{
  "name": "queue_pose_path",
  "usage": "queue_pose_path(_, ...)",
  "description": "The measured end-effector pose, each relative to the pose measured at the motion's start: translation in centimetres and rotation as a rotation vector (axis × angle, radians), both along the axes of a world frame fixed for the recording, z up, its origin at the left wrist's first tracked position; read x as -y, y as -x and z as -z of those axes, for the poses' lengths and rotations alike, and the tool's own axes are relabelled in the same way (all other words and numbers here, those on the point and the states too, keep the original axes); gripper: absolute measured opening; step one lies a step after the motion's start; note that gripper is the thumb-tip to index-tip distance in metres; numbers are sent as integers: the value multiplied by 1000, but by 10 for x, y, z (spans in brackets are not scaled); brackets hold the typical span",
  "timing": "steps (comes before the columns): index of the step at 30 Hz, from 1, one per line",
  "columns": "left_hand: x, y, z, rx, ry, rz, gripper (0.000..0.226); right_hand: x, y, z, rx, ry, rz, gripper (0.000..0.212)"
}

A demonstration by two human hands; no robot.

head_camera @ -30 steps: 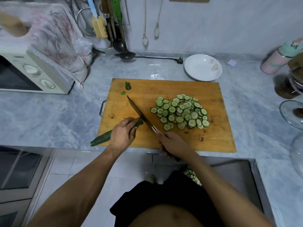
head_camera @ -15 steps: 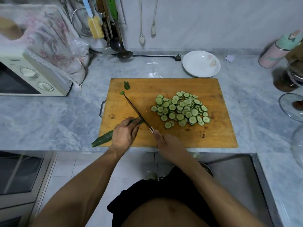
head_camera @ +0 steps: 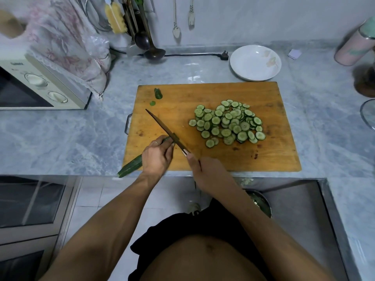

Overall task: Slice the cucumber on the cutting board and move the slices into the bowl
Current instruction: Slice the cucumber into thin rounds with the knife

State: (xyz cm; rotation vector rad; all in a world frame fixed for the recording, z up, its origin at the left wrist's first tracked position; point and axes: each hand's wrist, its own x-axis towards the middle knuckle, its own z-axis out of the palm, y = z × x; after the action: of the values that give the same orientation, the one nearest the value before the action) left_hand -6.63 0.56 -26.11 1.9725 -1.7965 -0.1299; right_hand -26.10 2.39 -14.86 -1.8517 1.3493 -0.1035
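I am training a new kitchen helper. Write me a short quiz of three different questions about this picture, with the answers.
1. True or false: the left hand holds the cucumber down on the cutting board.
2. What does the right hand grip? A) ladle B) knife C) plate
3. Fill in: the pile of slices lies on the ____ half of the board.

Key: 1 true; 2 B; 3 right.

Dim, soft light; glare on countertop (head_camera: 192, 78) (wide-angle bending, smeared edges).
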Motion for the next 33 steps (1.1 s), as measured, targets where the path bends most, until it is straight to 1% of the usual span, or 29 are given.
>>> queue_pose_path(8,1,0,3,39,-7,-4,29,3,9,0,-7,-48,-1,60)
queue_pose_path(12,2,-1,5,47,-29,-5,36,4,7,1,22,-48,8,62)
queue_pose_path(16,1,1,4,35,-12,0,37,5,5,0,50,-55,25,62)
queue_pose_path(20,2,1,9,35,-17,-5,39,7,-1,1,55,-104,36,62)
queue_pose_path(24,2,1,15,45,8,-14,32,14,-1,-2,116,-209,125,65)
queue_pose_path(29,1,3,13,66,69,8,28,18,-2,-3,96,-222,133,68)
queue_pose_path(33,1,3,17,76,72,9,29,22,-14,14,77,-192,144,67)
